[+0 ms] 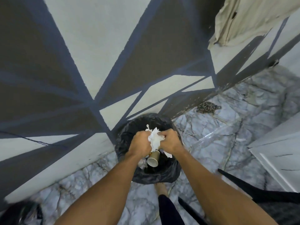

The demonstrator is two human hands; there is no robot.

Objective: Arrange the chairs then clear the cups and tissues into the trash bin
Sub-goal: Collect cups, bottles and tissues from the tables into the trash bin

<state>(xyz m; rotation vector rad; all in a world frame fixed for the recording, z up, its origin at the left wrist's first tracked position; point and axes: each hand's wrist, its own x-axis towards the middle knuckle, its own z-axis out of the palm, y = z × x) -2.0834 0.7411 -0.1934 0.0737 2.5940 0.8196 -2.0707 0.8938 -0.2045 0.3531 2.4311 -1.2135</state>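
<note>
A trash bin (142,177) lined with a black bag stands on the marble floor against the painted wall. Right above its opening my left hand (141,142) and my right hand (171,140) are both closed on a wad of crumpled white tissues (155,138). A brown paper cup (153,159) with a white inside hangs tilted just under the tissues, its mouth facing me; I cannot tell which hand holds it. Some clear plastic shows inside the bin at the left.
The wall with grey, brown and blue shapes fills the left and top. A chain (206,108) lies on the floor by the wall. A white door (279,159) stands at the right, with dark chair legs (240,181) at lower right. My foot (160,188) is near the bin.
</note>
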